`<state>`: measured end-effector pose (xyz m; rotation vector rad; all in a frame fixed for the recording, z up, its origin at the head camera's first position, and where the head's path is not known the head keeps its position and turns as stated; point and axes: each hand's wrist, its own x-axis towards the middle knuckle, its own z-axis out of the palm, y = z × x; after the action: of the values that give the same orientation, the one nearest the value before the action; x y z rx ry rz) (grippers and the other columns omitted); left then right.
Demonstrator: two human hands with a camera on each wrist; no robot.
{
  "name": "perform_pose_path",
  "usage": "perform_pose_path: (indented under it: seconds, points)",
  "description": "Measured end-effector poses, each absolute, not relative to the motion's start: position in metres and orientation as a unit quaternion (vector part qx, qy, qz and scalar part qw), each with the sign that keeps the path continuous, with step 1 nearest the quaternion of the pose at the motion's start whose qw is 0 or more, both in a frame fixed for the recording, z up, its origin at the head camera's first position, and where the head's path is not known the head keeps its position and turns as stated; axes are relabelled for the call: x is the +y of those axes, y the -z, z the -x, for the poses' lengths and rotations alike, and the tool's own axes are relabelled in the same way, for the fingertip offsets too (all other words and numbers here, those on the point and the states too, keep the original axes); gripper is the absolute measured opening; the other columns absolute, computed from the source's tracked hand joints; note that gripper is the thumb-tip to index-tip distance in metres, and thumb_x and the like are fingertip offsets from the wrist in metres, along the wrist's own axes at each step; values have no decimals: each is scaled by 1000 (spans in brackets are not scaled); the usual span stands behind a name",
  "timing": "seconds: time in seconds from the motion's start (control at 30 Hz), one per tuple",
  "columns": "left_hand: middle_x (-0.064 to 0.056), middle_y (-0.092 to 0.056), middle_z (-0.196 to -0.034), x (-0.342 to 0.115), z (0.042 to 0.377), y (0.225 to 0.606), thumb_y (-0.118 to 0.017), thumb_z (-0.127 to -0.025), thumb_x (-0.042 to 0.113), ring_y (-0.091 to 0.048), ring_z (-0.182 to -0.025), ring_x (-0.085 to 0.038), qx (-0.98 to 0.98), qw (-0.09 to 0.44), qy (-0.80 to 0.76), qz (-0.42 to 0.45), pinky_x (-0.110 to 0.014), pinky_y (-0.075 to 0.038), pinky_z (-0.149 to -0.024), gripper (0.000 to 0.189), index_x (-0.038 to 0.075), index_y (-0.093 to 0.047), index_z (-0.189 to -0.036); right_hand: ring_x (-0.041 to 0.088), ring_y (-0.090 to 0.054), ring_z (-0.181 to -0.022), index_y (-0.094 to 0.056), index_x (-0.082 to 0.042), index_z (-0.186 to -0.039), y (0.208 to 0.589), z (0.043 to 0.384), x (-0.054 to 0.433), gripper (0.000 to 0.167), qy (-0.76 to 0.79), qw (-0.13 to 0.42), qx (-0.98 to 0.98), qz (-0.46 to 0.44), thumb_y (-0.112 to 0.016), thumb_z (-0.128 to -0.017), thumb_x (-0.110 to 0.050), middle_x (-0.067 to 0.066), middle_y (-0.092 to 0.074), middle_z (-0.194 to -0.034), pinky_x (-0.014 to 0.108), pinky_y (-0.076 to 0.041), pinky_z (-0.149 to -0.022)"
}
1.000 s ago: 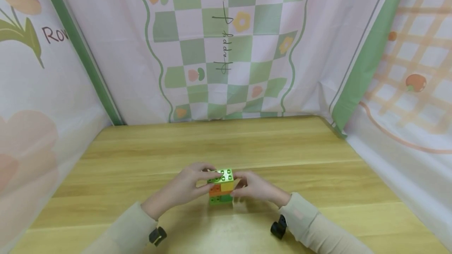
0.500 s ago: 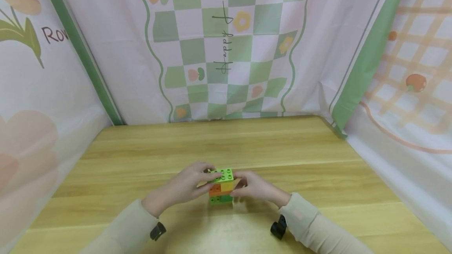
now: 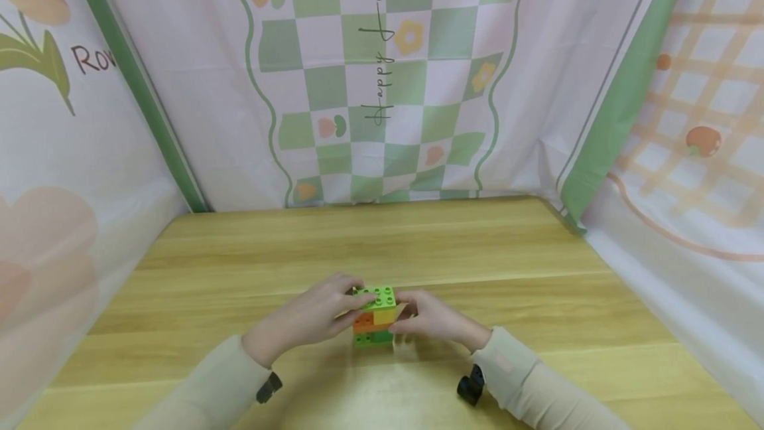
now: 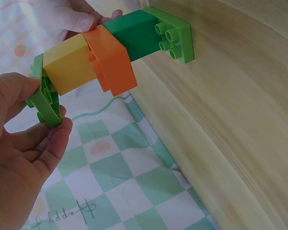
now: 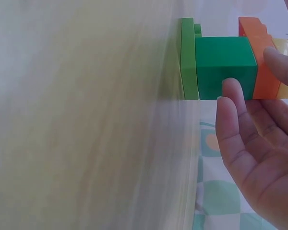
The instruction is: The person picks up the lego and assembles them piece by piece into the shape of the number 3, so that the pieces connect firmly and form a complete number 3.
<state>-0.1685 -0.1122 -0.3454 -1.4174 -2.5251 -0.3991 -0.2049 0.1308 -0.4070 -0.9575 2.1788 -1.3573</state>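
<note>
A small tower of toy building bricks stands on the table. Its base is a light green plate point(image 4: 185, 38), topped by a dark green block point(image 5: 225, 55), an orange plate point(image 4: 116, 67) and a yellow block point(image 4: 69, 64). Uppermost is another light green plate point(image 3: 386, 298), which juts out past the yellow block and shows its hollow underside in the left wrist view. My left hand point(image 3: 322, 307) pinches this top plate between thumb and fingers. From the other side, my right hand point(image 3: 432, 316) holds the tower, its thumb at the orange plate and its fingertips against the dark green block.
The wooden table point(image 3: 239, 251) runs back to a hanging cloth point(image 3: 334, 38) with green checks and lettering. More printed cloth point(image 3: 686, 184) hangs at both sides. Each wrist carries a small black camera point(image 3: 471, 385).
The left hand and sleeve have shifted very slightly right, and the top light green plate has edged right with them. The right hand has kept its place on the tower.
</note>
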Motion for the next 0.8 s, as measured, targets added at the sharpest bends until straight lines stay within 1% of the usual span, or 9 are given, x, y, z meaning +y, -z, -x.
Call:
perform_pose_path:
  seconds: [0.27,0.37,0.53,0.63,0.8]
  points:
    - [-11,-58,-110,-111,170,345,-63,-87,10,-55,-96,-19,-862,100,126,481,-21,-47,-77,34,9,-62,-120,19,-61,-83,-56,-6,-122,407,204,131,38,485,200,781,338,-66,-86,-12,8,-58,-114,30,-52,-69]
    - [-11,-59,-109,-111,172,345,-64,-86,10,-56,-93,-19,-859,104,131,484,-19,-47,-76,33,8,-62,-119,19,-61,-83,-57,-6,-121,407,205,132,37,487,200,780,338,-66,-85,-12,8,-59,-114,31,-52,-69]
    - [-9,-59,-106,-110,175,347,-65,-85,13,-56,-90,-15,-855,106,157,483,-18,-47,-74,30,9,-64,-115,20,-62,-82,-57,-4,-120,408,206,132,36,497,206,770,343,-66,-85,-11,13,-59,-113,31,-52,-69]
    - [-8,-58,-107,-112,175,349,-65,-86,14,-55,-92,-15,-857,95,181,473,-21,-47,-75,31,10,-63,-117,20,-62,-82,-56,-3,-120,409,206,132,37,502,209,764,347,-65,-86,-11,15,-58,-114,32,-52,-69]
    - [-7,-56,-112,-115,174,353,-66,-86,19,-53,-98,-16,-857,75,225,458,-24,-47,-80,36,11,-61,-121,19,-62,-81,-57,-4,-120,408,206,132,37,499,208,766,349,-65,-86,-11,16,-57,-115,31,-52,-68]
